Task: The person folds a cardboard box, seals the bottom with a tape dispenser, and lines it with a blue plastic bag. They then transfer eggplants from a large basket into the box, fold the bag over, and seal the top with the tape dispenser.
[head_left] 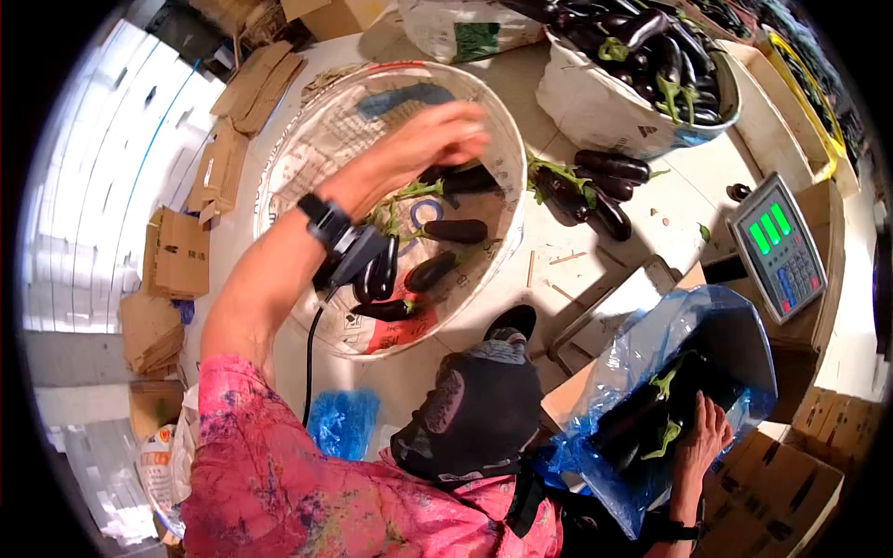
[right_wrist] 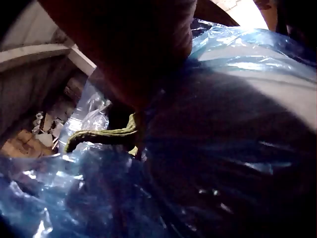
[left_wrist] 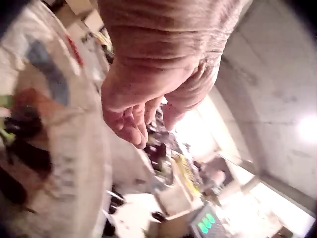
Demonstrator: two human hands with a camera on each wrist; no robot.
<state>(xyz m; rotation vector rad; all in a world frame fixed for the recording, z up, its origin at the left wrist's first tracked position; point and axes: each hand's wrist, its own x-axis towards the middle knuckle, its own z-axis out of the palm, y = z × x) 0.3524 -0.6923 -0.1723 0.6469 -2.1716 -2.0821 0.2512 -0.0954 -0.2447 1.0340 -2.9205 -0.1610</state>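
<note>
In the head view, the left hand (head_left: 433,138) hangs over the wide round sack (head_left: 316,139), its fingers loosely bent and holding nothing. The loose eggplants (head_left: 456,231) in that sack lie below the hand and wrist, some partly hidden by the arm. The right hand (head_left: 705,432) reaches into a blue plastic bag (head_left: 642,339), where its fingers rest at the bagged eggplants (head_left: 633,423), beside their green stalks (head_left: 668,437); whether they grip one cannot be told. The sack stands on a pale tiled floor (head_left: 674,214), with several more eggplants (head_left: 612,167) lying just outside its rim. Beyond them stands a second sack (head_left: 605,102), heaped with eggplants. A scale (head_left: 777,246) with lit green digits is on the right, cardboard boxes (head_left: 177,251) line the left side, and crumpled blue plastic (head_left: 344,423) lies near the person's pink top (head_left: 307,474).

In the left wrist view, the fingers are bent, with the thumb apart from them and nothing between. The round sack and its eggplants are to one side, the scale is farther off, and a grey wall (left_wrist: 267,74) rises opposite.

In the right wrist view, the hand is dark against the bag; a curved stalk shows just below it, and the fingertips are hidden.
</note>
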